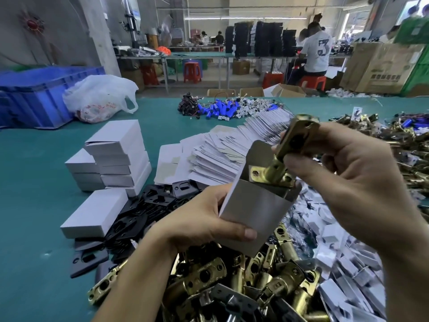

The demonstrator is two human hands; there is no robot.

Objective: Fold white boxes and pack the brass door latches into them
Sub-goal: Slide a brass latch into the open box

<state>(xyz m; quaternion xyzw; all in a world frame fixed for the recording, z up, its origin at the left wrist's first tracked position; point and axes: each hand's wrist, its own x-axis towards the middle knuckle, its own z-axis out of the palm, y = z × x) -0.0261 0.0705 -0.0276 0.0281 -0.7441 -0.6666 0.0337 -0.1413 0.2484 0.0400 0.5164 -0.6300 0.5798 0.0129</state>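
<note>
The brass door latch (277, 167) is tilted, its faceplate end just inside the open mouth of the white box (255, 210) and the rest still above it. The right hand (343, 173) pinches its upper body; the left hand (209, 219) grips the box, thumb across the front. Entering at this angle, the faceplate could snag a flap and crease the card. Loose latches (243, 282) lie heaped below, with folded boxes (118, 154) stacked further along the counter (34, 205).
</note>
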